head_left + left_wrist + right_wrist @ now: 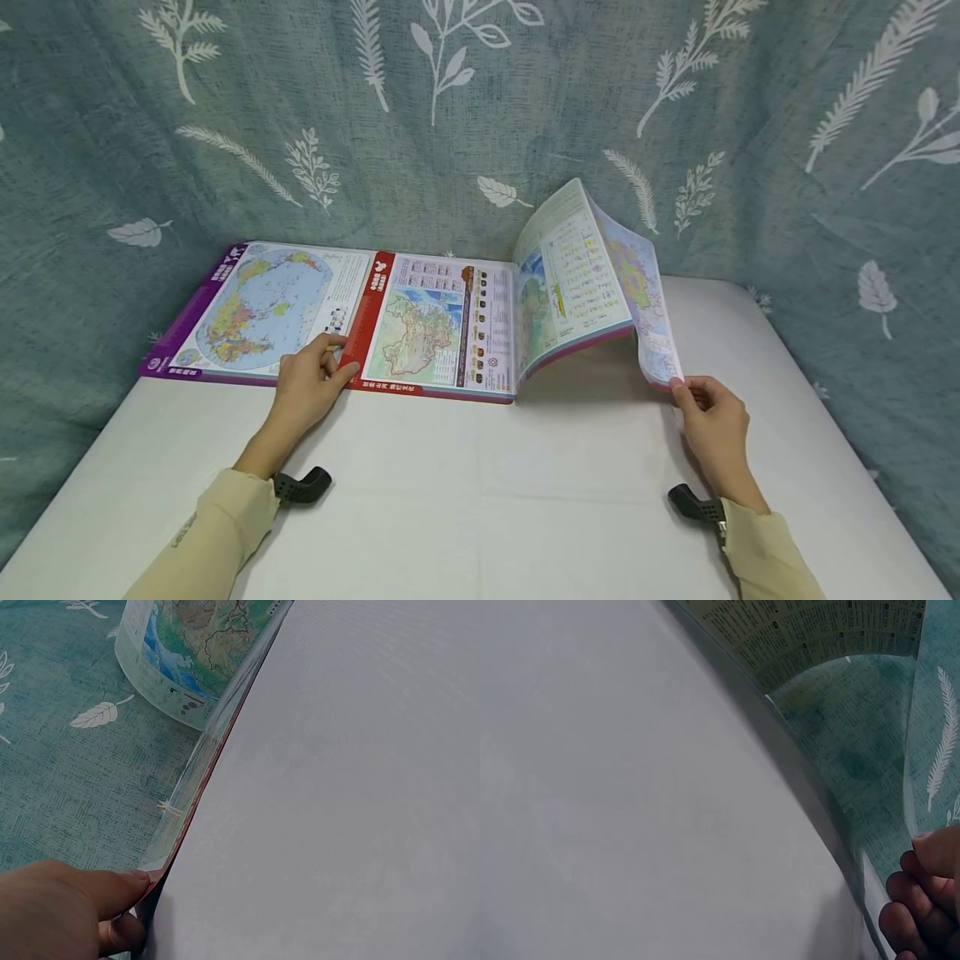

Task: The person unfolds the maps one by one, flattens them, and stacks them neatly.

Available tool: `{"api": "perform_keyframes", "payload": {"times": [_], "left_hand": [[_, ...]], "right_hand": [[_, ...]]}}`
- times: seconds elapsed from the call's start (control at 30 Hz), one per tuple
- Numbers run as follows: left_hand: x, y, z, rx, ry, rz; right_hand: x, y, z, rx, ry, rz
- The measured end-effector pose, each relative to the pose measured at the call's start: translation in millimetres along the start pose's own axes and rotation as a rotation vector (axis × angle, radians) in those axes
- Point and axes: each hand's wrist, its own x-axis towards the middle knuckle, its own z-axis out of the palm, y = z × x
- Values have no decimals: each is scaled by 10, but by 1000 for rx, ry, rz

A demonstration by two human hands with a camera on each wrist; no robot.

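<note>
Head view: white table (480, 517) against a leaf-patterned cloth (510, 150); red map (420, 333) unfolded over the table's far middle, purple map (262, 308) flat just left of it. Flat leaf of the red map carries a country map plus a column of small pictures and text; right of the fold, leaves stand raised and bowed, with tables and coloured maps printed on them. Left hand (311, 383) at the red map's near left corner, thumb on the red border, fingers curled, hand covering part of the join with the purple map. Right hand (716, 421) pinches the lower right corner of the raised outer leaf, thumb uppermost. Pale sleeves (213, 533) on both arms, black device (303, 486) at each wrist. Left wrist view: thumb and finger nip a thin red-edged corner, narrow grip; a green-and-blue map leaf curves up beyond. Right wrist view: thumb and curled fingers close on a leaf edge at lower right; rows of print show above, much of the frame plain white.
</note>
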Motion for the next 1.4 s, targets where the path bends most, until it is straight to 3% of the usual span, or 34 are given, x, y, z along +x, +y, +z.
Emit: {"api": "perform_keyframes", "payload": {"times": [0.53,0.9,1.4], "left_hand": [[-4,-14,-2,3,-2,0],[-6,-8,-8,-1,-11,-7],[-5,-28,11,3,-15,-19]], "right_hand": [[142,263,-193,-91,135,27],[209,410,-398,-156,133,118],[326,614,-674,-18,106,344]]}}
